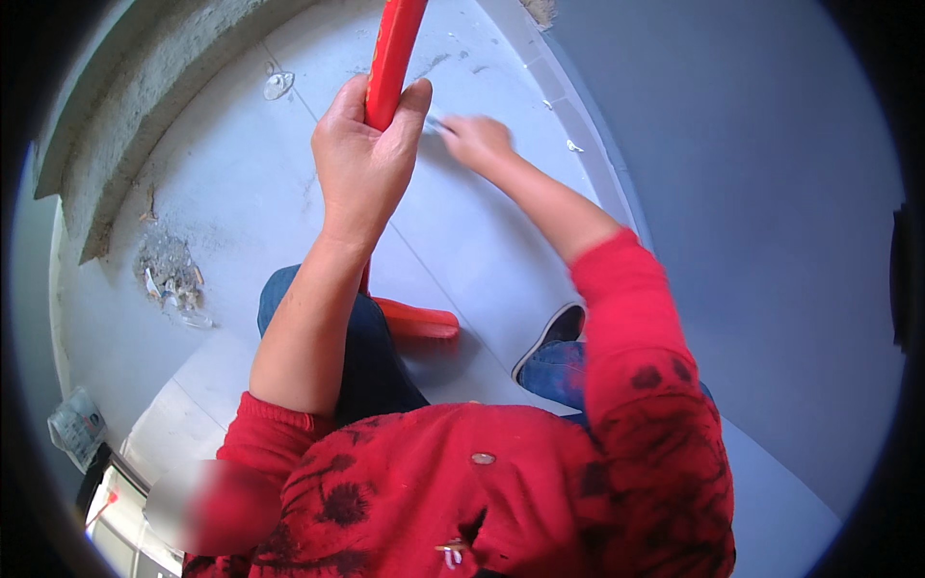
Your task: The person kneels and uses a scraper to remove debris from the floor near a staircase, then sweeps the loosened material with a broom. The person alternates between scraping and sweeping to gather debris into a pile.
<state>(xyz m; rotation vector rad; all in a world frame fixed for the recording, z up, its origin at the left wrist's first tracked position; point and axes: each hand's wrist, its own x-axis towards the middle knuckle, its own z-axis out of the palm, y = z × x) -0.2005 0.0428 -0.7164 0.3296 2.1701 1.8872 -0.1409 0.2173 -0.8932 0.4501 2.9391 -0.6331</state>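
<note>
A red broom handle [394, 65] is in the grip of my left hand [368, 144], and it leans up toward the top of the view. Below, partly behind my left forearm and leg, the broom's orange-red head [419, 319] rests at the floor. My right hand [477, 141] is blurred, low over the pale tiled floor [462, 231]. Its fingers are closed on a small thin tool [436, 124], too blurred to name exactly. A whitish smear of dried material [278, 85] lies beyond my left hand.
Swept debris [173, 271] forms a pile at left, beside rough concrete steps [123, 115]. A grey wall [751, 180] with a tile skirting [549, 79] bounds the right side; white scraps [573, 146] lie along it. My shoe [564, 325] stands close to the wall.
</note>
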